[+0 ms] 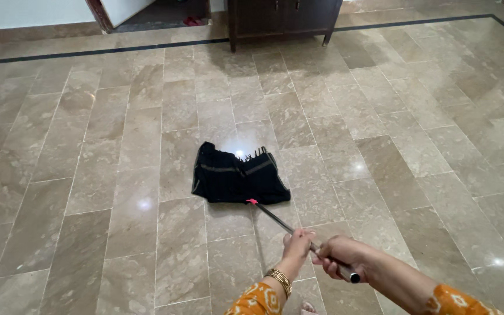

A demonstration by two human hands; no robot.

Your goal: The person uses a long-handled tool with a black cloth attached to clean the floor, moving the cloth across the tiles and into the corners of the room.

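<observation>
Both of my hands grip a thin metal mop handle [275, 220] that slants from lower right up to a black cloth [237, 175] spread flat on the tiled floor. My left hand [297, 244], with gold bangles at the wrist, holds the handle further down its shaft. My right hand [342, 254] is wrapped around the handle's top end, near the silver cap. A small red fitting [252, 202] joins the handle to the cloth. My sleeves are orange with a white pattern.
Glossy beige marble tiles [118, 175] cover the floor, with a dark border line [88, 53] near the far wall. A dark wooden cabinet on legs [284, 17] stands at the back. An open doorway [164, 11] lies at the upper left.
</observation>
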